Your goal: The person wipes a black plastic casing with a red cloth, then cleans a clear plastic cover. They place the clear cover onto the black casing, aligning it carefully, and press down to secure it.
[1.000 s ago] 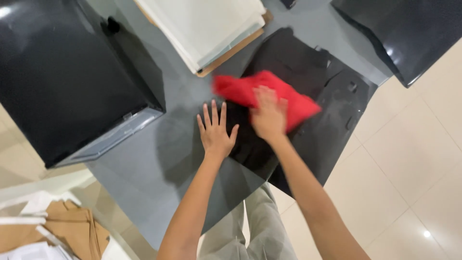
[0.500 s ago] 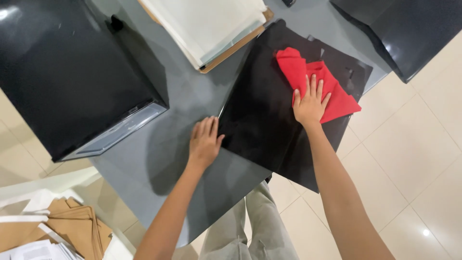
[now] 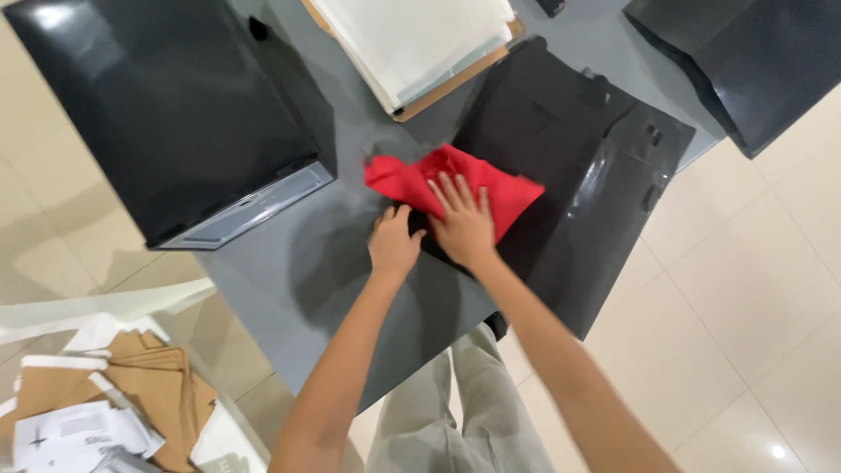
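Note:
A flat glossy black panel (image 3: 578, 184) lies on the grey table (image 3: 298, 271), with one corner hanging over the table's near edge. My right hand (image 3: 462, 223) presses a red cloth (image 3: 412, 180) flat against the panel's left part, fingers spread over the cloth. My left hand (image 3: 393, 243) rests beside it with curled fingers, on the panel's left edge just below the cloth.
A large black boxy case (image 3: 166, 114) stands on the table's left. A stack of white sheets on a brown board (image 3: 420, 44) lies at the back. Another black panel (image 3: 753, 61) sits at the far right. Brown cardboard and paper scraps (image 3: 96, 403) lie on the tiled floor at lower left.
My right hand has swept the red cloth from the panel's upper right back to its left edge. My left hand has stayed by that edge and its fingers have curled.

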